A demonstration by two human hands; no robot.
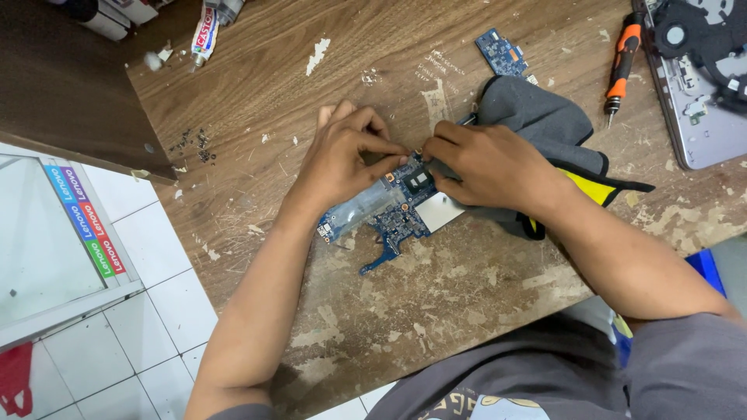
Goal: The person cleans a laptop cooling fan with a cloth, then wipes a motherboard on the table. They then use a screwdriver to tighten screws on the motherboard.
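Fingers [387, 150] of my left hand [342, 155] are pressed together in a pinch at the top edge of the blue printed circuit board w/ a dark square chip [397, 204]; can't tell what tiny part they grip. Right hand [486, 165] fingers curl down onto the same edge, tips nearly touching the left ones, pinning the board.

Board lies flat near the middle of the scratched brown wooden desk [467, 288], partly on a grey cloth w/ yellow-black trim [545, 124].

Risks as I judge them:
- Pinch slips: small part drops into desk debris.
- Too much pull: connector or cable tears off.
- Board slides, since only one end sits on cloth.
- Bare skin on the chip: static or smudges.

Further out: small blue circuit board [500, 51] beyond the cloth, orange-black screwdriver [621, 71] well apart at right, opened grey laptop base [700, 85] at the edge, tiny dark screws [194, 145] loose at left, easy to scatter.
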